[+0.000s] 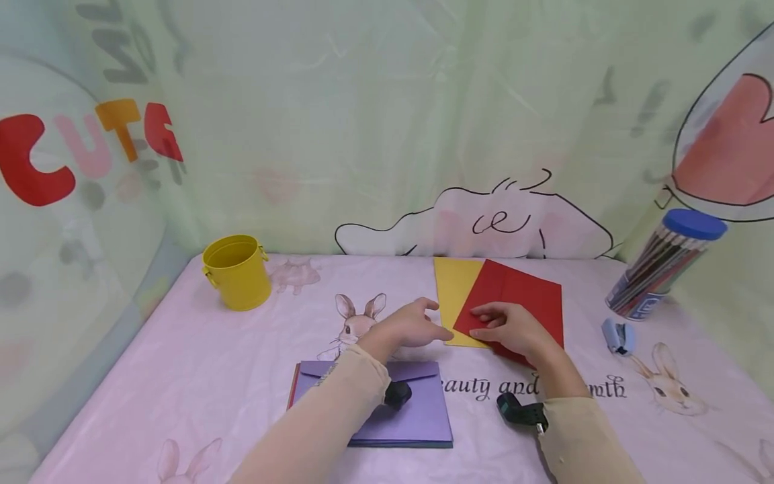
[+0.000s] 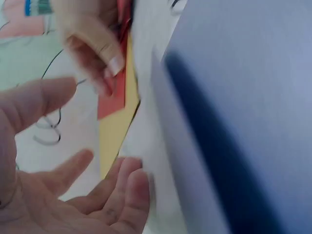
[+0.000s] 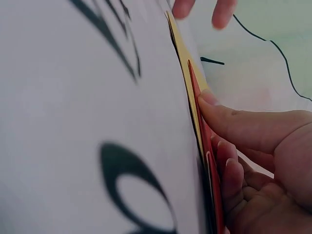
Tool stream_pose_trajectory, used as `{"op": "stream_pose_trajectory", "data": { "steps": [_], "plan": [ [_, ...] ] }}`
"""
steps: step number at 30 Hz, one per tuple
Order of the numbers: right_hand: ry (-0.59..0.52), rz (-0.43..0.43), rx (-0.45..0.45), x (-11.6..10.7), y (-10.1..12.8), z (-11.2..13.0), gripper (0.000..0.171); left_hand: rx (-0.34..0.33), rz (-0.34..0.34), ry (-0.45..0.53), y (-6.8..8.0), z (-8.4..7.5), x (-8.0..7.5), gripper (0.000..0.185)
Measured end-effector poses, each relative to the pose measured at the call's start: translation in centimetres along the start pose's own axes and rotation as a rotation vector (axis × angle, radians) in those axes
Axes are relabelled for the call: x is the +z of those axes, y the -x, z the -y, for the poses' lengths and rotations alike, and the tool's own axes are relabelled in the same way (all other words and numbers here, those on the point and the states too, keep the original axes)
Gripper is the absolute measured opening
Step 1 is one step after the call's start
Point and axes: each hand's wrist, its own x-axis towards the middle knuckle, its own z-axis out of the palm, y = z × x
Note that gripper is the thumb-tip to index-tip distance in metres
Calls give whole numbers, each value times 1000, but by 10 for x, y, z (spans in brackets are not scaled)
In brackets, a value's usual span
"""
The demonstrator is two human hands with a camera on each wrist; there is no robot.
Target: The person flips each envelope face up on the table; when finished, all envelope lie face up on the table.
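Observation:
A red envelope [image 1: 532, 296] lies tilted over a yellow envelope [image 1: 455, 289] at the back of the table. My right hand [image 1: 510, 328] rests on the red envelope, its thumb and fingertips touching the top face in the right wrist view. With fingers spread and nothing held, my left hand [image 1: 417, 324] is by the yellow envelope's near left corner; whether it touches is unclear. Below my left forearm lies a stack with a purple envelope [image 1: 420, 417] on top, partly covered by the sleeve. Red and dark edges show under it.
A yellow bucket [image 1: 242, 279] stands at the back left. Toward the right are a clear tube of pencils [image 1: 662, 269] with a blue lid and a small light-blue stapler [image 1: 619, 336]. A printed curtain [image 1: 387, 134] hangs behind the pink table cover.

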Motion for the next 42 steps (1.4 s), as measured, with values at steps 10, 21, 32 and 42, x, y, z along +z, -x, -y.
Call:
{"op": "stream_pose_trajectory", "data": {
  "steps": [10,21,32,42],
  "plan": [
    [-27,-2,-23,1,1,-1,52,-96,-123,277,-8,-21,32,69],
    [-136,36,-4,-5,-1,-5,52,-98,-169,560,-8,-24,43,57],
    [-157,57,-4,-7,-2,-6,53,-10,-303,182,-2,-17,39,68],
    [-131,59,3,-6,-3,-3,52,171,-393,167,13,9,-8,76]
  ]
}}
